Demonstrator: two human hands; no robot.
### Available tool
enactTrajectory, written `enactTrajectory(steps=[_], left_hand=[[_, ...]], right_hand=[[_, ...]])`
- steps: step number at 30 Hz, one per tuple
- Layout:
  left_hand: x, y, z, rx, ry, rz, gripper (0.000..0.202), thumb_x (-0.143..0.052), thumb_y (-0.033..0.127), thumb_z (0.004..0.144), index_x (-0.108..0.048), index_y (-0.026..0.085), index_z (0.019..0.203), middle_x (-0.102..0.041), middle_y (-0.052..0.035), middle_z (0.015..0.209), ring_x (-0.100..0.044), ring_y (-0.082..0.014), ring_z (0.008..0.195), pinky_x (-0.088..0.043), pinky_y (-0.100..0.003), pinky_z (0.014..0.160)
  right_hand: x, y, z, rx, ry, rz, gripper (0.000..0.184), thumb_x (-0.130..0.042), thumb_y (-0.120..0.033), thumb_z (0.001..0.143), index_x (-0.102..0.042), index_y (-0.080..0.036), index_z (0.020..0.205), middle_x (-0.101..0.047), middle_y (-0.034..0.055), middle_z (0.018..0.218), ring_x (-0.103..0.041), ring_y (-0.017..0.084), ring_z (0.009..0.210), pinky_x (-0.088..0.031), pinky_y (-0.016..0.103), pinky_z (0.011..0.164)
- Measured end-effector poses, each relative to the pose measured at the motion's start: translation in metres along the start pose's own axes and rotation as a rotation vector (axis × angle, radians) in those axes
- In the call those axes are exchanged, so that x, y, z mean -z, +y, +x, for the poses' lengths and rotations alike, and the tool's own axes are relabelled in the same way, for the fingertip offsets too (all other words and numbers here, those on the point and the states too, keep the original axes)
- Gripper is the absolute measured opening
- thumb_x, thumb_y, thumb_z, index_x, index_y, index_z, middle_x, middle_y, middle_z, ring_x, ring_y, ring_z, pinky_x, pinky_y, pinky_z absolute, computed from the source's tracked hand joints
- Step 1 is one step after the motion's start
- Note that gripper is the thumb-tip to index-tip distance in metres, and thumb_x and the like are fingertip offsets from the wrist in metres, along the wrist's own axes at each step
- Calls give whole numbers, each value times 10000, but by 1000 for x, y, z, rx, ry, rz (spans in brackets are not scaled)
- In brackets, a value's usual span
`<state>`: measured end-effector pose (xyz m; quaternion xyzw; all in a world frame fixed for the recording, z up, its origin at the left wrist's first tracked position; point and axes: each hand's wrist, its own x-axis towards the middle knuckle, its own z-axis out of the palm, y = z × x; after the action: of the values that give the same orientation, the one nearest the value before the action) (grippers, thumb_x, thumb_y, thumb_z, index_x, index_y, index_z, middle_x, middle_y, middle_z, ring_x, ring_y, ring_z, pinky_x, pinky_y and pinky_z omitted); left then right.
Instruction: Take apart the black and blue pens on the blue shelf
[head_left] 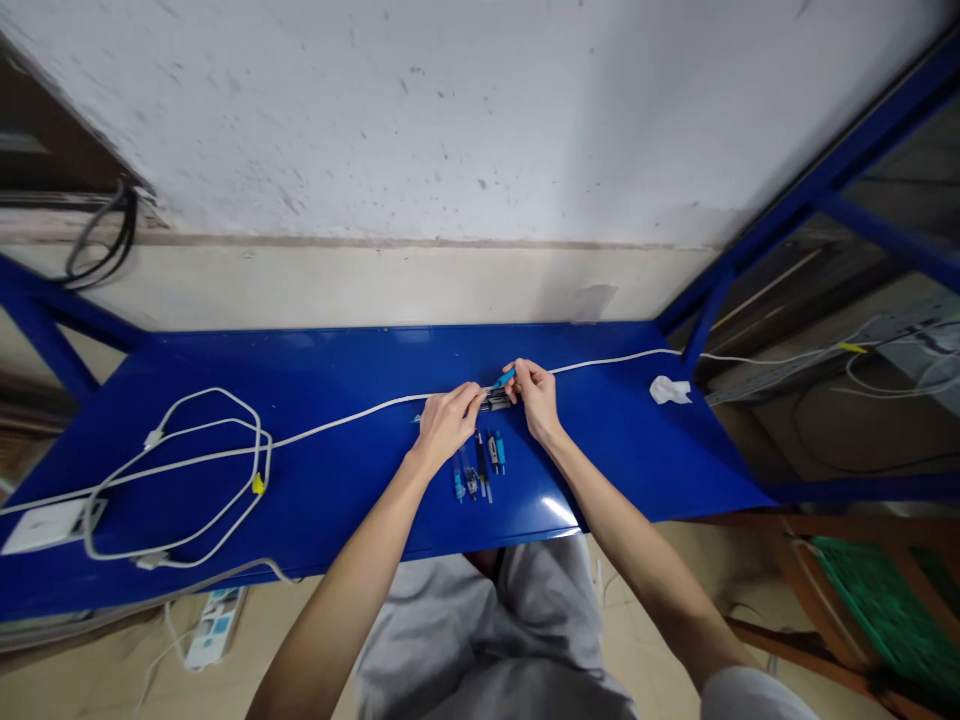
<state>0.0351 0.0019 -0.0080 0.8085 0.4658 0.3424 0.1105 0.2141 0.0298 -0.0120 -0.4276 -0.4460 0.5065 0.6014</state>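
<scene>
My right hand (pixel 535 400) pinches a blue pen part (pixel 505 378) between thumb and fingers, its narrow end pointing left. Close beside it, my left hand (pixel 448 425) has thumb and fingertips pressed together at that end; what they grip is too small to make out. Under and between the hands lie several dark and clear pen pieces (pixel 495 402), partly covered. Nearer to me, loose parts lie in a row: clear barrels with blue (pixel 459 482) and dark ends (pixel 471 480), dark thin refills (pixel 482 465), a grey grip piece (pixel 493 452) and a blue one (pixel 501 452).
A white cable (pixel 352 415) crosses the blue table (pixel 330 510) behind my hands. At left lie a looped white cable (pixel 214 390) with a yellow tag and a white adapter (pixel 49 525). Crumpled white tissue (pixel 670 390) lies at right. Blue frame posts (pixel 705 320) flank the table.
</scene>
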Motion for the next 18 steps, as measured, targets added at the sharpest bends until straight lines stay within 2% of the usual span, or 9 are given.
enactTrajectory(steps=[6, 14, 16, 18], left_hand=[[-1, 0, 0, 16, 24, -35, 235, -462, 302, 1069, -656, 225, 961, -742, -35, 921, -717, -180, 824, -435, -264, 675], [-1, 0, 0, 45, 26, -70, 230, -453, 336, 1073, -640, 224, 999, -739, -29, 931, -719, -179, 825, -480, -268, 718], [-1, 1, 1, 57, 1, -50, 195, -474, 344, 1064, -627, 225, 1085, -739, -35, 985, -722, -188, 843, -502, -277, 733], [-2, 3, 2, 52, -22, -2, 235, -511, 309, 1040, -580, 228, 1249, -719, -63, 1141, -725, -215, 948, -532, -297, 776]], right_hand=[[-2, 0, -5, -39, -18, 54, 441, -679, -612, 895, -725, -175, 864, -612, 0, 608, -449, 93, 468, -350, 241, 454], [-2, -5, -7, 2, -62, -30, 437, -656, -602, 912, -743, -174, 901, -653, 17, 651, -467, 98, 474, -365, 247, 454], [-2, -6, -8, 26, -88, -76, 413, -664, -585, 911, -750, -181, 923, -668, 17, 668, -476, 101, 476, -377, 249, 460], [-4, -6, -11, 56, -137, -135, 372, -704, -556, 887, -754, -190, 937, -693, 21, 710, -546, 123, 529, -443, 259, 514]])
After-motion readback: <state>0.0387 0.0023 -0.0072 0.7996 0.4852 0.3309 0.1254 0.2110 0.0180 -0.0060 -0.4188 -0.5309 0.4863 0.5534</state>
